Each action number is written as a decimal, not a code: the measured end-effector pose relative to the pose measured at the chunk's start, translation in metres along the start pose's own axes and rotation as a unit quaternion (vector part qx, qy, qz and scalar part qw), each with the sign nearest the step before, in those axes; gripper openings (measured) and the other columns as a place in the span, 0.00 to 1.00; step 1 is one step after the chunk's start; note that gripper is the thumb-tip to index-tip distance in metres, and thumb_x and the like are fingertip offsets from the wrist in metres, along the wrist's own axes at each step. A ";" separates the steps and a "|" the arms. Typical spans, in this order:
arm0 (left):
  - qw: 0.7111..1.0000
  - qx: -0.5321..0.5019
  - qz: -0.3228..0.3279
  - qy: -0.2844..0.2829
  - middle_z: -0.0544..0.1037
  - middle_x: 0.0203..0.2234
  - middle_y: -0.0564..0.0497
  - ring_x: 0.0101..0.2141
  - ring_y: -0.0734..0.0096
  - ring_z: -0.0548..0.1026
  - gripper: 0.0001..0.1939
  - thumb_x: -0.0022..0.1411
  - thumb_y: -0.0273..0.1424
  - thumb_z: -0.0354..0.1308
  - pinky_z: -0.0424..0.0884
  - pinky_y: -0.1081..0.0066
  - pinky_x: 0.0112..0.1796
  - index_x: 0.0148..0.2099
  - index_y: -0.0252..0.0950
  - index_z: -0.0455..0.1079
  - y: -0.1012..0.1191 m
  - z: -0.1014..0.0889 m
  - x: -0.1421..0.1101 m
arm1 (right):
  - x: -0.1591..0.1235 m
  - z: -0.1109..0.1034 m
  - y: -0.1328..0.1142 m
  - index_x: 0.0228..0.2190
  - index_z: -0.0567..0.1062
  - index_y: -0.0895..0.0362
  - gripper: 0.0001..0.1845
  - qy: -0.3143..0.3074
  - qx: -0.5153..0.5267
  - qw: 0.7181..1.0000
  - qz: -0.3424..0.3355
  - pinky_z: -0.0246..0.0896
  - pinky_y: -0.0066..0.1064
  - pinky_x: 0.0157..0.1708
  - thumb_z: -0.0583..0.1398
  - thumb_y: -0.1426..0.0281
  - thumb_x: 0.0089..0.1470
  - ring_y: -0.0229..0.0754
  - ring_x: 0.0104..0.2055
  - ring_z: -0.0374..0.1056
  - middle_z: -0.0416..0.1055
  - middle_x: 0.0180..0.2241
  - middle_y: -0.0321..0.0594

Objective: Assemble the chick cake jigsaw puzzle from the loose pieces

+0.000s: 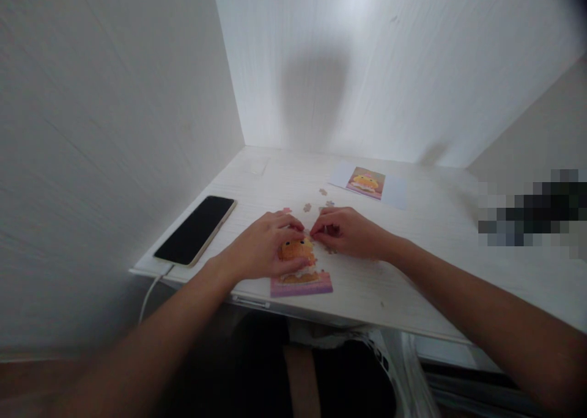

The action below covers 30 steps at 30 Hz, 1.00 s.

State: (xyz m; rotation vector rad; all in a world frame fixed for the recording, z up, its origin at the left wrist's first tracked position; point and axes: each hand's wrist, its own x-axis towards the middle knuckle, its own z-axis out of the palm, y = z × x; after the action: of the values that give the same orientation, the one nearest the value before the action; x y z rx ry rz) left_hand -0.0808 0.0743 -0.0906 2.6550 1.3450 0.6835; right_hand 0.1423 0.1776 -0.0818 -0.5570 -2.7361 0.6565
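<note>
Centrally, both forearms extended over the white surface (413,271). Left hand (263,247) palm-down, fingers spread flat on the jigsaw puzzle (300,270) near the front edge. Right hand (348,231) curled, fingertips pinching at the puzzle's upper edge; pinched piece indiscernible.

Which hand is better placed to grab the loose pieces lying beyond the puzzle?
Right, probably. The right hand sits at the upper edge of the small colourful jigsaw puzzle, closest to the loose pinkish puzzle pieces. The left hand lies across the puzzle, seemingly steadying it.
</note>
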 end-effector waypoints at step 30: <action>1.000 0.000 0.010 0.009 0.76 0.48 0.47 0.48 0.62 0.73 0.20 0.62 0.44 0.62 0.66 0.60 0.54 0.50 0.35 0.75 -0.001 0.000 -0.001 | -0.001 -0.003 -0.003 0.39 0.81 0.55 0.09 -0.011 -0.029 0.999 -0.037 0.59 0.28 0.37 0.60 0.72 0.60 0.35 0.33 0.67 0.73 0.34 0.39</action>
State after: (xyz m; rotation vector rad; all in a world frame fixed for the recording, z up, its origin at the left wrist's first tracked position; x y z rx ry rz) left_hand -0.0818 0.0743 -0.0907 2.6717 1.3247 0.7129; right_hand 0.1438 0.1759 -0.0777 -0.4629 -2.7882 0.5708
